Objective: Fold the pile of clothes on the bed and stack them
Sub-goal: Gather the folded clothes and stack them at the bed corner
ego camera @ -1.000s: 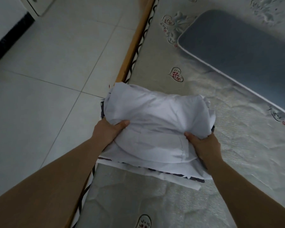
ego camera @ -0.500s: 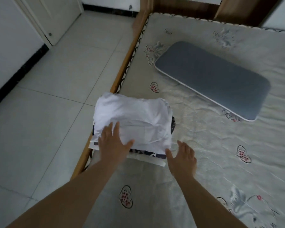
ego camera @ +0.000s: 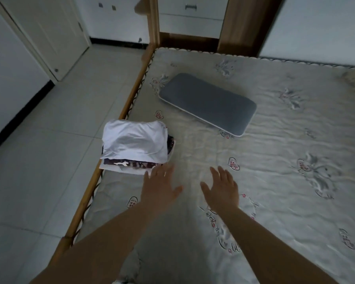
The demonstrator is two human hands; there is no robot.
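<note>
A stack of folded clothes (ego camera: 134, 144) sits at the left edge of the bed (ego camera: 275, 181), a white garment on top with dark patterned and white pieces under it. My left hand (ego camera: 159, 188) hovers just in front of the stack's near right corner, fingers spread and straight, holding nothing. My right hand (ego camera: 221, 191) is over the bare mattress to the right of the stack, fingers also spread, empty. Neither hand touches the clothes.
A flat grey cushion (ego camera: 208, 103) lies on the mattress behind the stack. The bed's wooden side rail (ego camera: 90, 185) runs along the left, with tiled floor (ego camera: 49, 160) beyond. A door (ego camera: 55, 31) and a white drawer unit (ego camera: 193, 15) stand at the back.
Both hands let go of the white garment on the stack and drew back toward me, opening. The view has pulled away and now shows more of the bed and room.
</note>
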